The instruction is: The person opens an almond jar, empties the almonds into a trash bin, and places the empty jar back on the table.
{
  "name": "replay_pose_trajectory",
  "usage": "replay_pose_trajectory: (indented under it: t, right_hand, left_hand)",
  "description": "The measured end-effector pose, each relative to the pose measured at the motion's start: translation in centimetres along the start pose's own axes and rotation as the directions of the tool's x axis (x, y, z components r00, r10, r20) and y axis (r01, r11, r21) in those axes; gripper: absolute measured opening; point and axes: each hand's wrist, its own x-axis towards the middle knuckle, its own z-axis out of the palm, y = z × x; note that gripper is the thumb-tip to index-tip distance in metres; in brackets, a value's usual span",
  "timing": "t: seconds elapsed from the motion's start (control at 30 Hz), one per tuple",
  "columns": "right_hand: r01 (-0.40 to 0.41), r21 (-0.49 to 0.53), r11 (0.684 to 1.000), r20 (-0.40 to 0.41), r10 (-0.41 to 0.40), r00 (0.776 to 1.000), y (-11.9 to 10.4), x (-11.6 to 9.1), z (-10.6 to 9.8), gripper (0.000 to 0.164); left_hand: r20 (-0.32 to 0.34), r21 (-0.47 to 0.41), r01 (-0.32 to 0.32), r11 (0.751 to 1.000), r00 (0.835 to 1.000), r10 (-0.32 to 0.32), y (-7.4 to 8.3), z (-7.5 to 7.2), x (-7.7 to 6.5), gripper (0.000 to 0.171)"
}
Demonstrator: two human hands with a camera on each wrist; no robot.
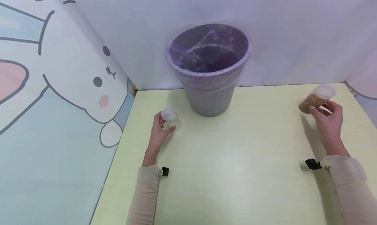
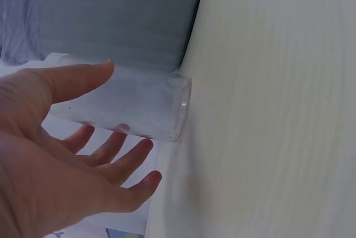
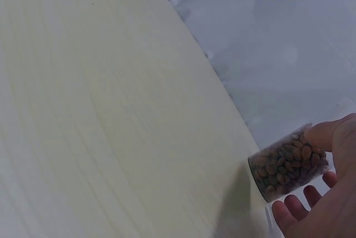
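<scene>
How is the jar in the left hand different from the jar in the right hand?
The left jar looks empty, while the right jar holds brown nuts. The left jar, in the left hand, is near the bin; the right jar, in the right hand, is farther from it, toward the right side of the table. Both are see-through and round-sided, with whitish tops.

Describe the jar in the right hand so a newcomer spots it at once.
Start from the big grey bin at the back of the pale table. In the head view, go right to the table's back right corner, where the right hand holds a tilted clear jar with a whitish lid. Brown, almond-like pieces set it apart; the other jar, in the left hand, looks empty.
</scene>
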Motion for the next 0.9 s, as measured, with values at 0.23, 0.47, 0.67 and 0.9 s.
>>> replay_pose_trajectory:
  t: [0.23, 0.47, 0.67, 0.9]
  right_hand:
    - [0.030, -0.096, 0.995, 0.025, -0.028, 0.999, 0.4, 1.4, 0.3, 0.074]
    - [0.069, -0.200, 0.977, 0.032, -0.063, 0.997, 0.4, 1.8, 0.2, 0.071]
    - [0.059, -0.255, 0.965, 0.035, -0.052, 0.998, 0.3, 1.7, 0.0, 0.072]
    - [0.067, -0.357, 0.932, 0.056, -0.050, 0.997, 0.6, 1.1, -0.2, 0.072]
  left_hand:
    - [-0.026, -0.017, 0.023, 1.000, 0.999, -0.024, -0.3, -0.5, -1.1, 0.084]
    - [-0.032, 0.000, 0.016, 1.000, 0.999, -0.016, -0.6, -0.8, -2.5, 0.077]
    - [-0.007, -0.011, 0.009, 1.000, 1.000, -0.009, -0.8, -0.8, -3.2, 0.067]
    - [0.022, -0.026, 0.041, 0.999, 0.999, -0.040, -1.1, -0.9, -3.8, 0.052]
